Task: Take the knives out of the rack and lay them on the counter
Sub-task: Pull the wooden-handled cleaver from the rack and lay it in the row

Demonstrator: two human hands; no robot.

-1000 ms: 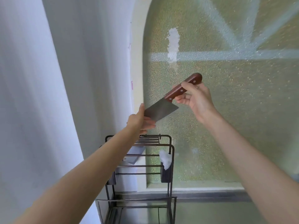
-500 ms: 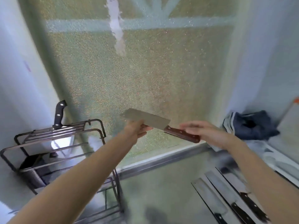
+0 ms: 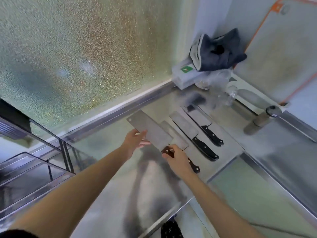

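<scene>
Since half a second ago the cleaver (image 3: 150,132) has been carried from beside the rack (image 3: 51,152) down over the counter (image 3: 171,194). Its handle is gripped by the right hand (image 3: 178,161); the blade is steadied by the left hand (image 3: 135,140), fingers beneath. Beyond, three knives (image 3: 197,133) already lie flat. Setting-down is judged in hand: next, it should be lowered flat just left of them.

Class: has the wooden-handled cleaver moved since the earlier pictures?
Yes. The cleaver, earlier held up before the window above the rack, is now low over the counter beside the laid-out knives.
</scene>
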